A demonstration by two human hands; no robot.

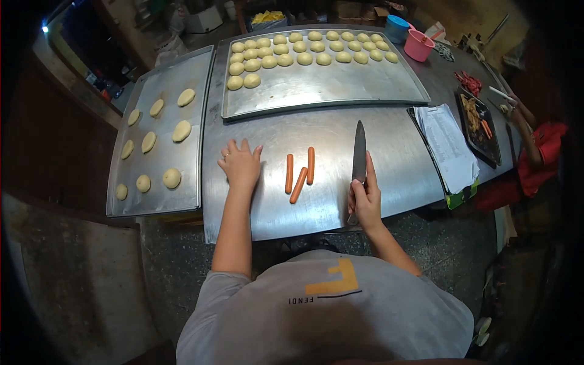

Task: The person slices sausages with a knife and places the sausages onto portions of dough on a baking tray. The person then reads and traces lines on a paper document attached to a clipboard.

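My right hand (366, 198) is closed around the handle of a long kitchen knife (359, 152), whose dark blade points away from me. Three sausages (311, 165) lie on the steel table (274, 225) between my hands, two roughly upright in view and one slanted. Left of them, my left hand (241, 164) rests on the tabletop with its fingers spread, a ring on one finger. Nothing is in that hand.
Behind the sausages stands a large tray (328, 91) with rows of dough balls. Another tray (164, 152) at left carries flattened dough pieces. At right are a clipboard with papers (449, 146), a black food tray (477, 125), a pink bucket (418, 47) and a co-worker's red sleeve (547, 146).
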